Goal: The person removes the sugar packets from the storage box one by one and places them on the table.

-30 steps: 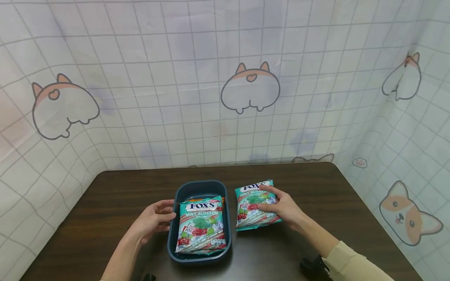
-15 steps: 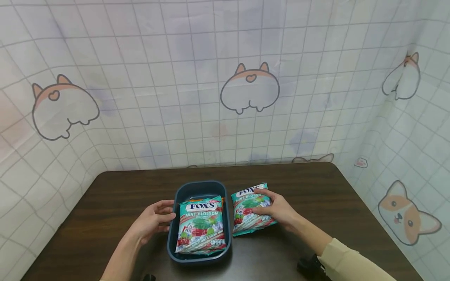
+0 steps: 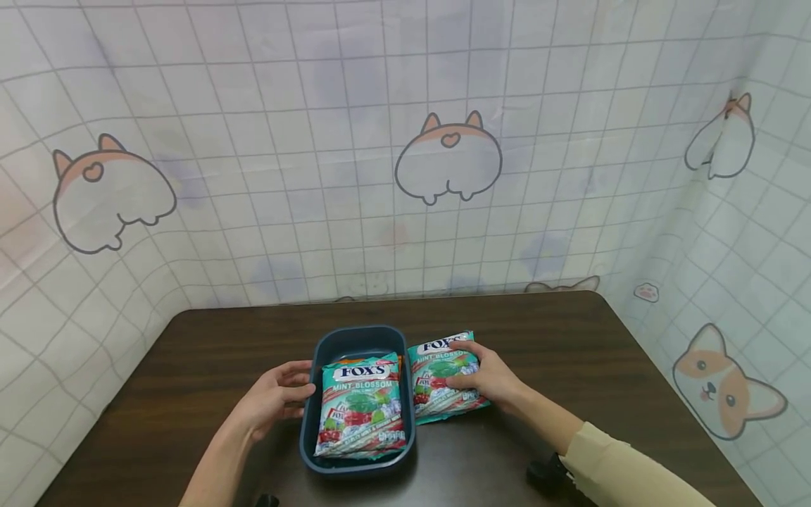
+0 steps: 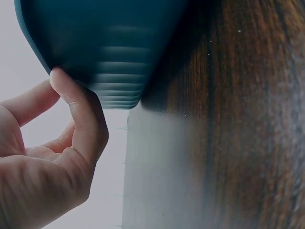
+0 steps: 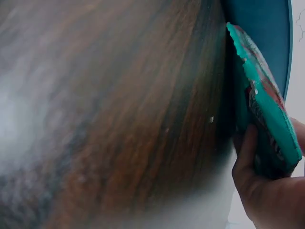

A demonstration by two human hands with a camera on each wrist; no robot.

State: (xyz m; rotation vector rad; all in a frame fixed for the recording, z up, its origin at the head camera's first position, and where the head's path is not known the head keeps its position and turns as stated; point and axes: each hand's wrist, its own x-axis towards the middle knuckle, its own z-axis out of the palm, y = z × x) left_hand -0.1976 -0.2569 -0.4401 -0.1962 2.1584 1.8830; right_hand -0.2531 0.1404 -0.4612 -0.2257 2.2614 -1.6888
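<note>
A dark blue plastic bin (image 3: 355,470) stands on the table, with a teal Fox's Mint Blossom candy bag (image 3: 361,408) lying face up inside. An orange edge shows beneath that bag. At the bin's left side, my left hand (image 3: 279,394) touches the rim with loosely bent fingers; in the left wrist view a fingertip (image 4: 58,76) meets the rim. My right hand (image 3: 491,377) grips a second candy bag (image 3: 437,377) just right of the bin. In the right wrist view this bag (image 5: 271,109) is tilted, close beside the bin's outer wall (image 5: 262,28).
The dark wood table (image 3: 222,352) extends on both sides of the bin. Behind and at the right hangs a white grid cloth (image 3: 285,176) with cartoon corgis. A black object (image 3: 546,475) is near the right sleeve (image 3: 621,468).
My right hand has moved left with its candy bag, up to the bin's right side. The left hand and the bin have stayed in place.
</note>
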